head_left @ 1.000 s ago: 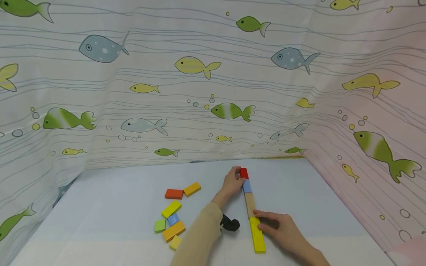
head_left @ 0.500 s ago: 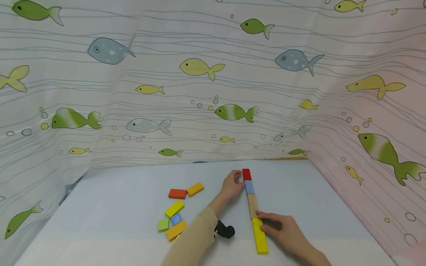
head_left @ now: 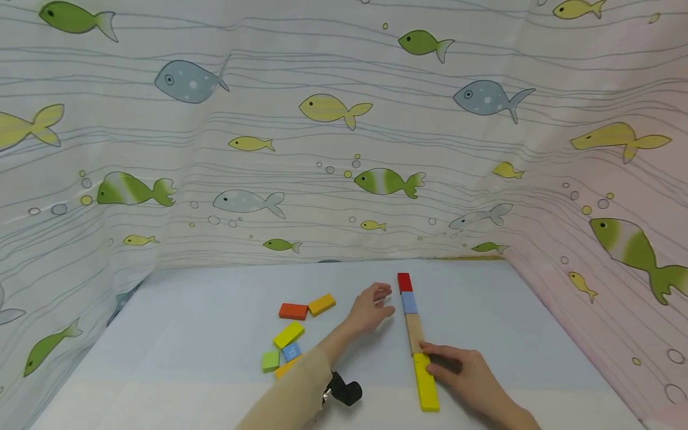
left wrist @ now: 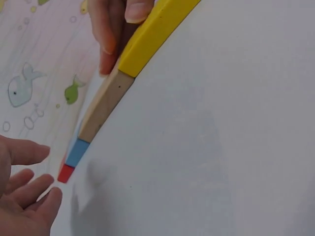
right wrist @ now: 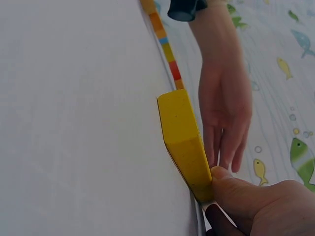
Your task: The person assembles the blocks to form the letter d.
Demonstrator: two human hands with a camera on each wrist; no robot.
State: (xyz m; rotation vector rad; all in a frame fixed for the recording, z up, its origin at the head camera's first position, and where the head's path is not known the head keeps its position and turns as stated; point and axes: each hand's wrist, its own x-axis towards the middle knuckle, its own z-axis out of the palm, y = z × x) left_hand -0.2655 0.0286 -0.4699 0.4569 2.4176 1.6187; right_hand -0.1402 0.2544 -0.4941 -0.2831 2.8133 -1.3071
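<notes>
A straight row lies on the white surface: a red block (head_left: 405, 282), a blue block (head_left: 409, 302), a plain wooden block (head_left: 414, 333) and a yellow block (head_left: 426, 385), end to end. My right hand (head_left: 470, 379) lies along the row's right side. Its index fingertip touches near the joint between wooden and yellow blocks, and its thumb rests against the yellow one. To the left of the row, apart from it, my left hand (head_left: 369, 310) hovers near the blue and red blocks, holding nothing, fingers loosely bent.
Left of the row lie several loose blocks: a red-orange block (head_left: 293, 311), an orange block (head_left: 322, 304), a yellow block (head_left: 289, 335), a blue lettered block (head_left: 292, 352) and a green block (head_left: 271, 361). A black device (head_left: 344, 389) sits at my left wrist. Fish-patterned cloth (head_left: 322, 179) surrounds the surface.
My left hand has let go of the red and blue end and drawn back to the left. My right hand stays at the yellow block, and the row keeps its shape.
</notes>
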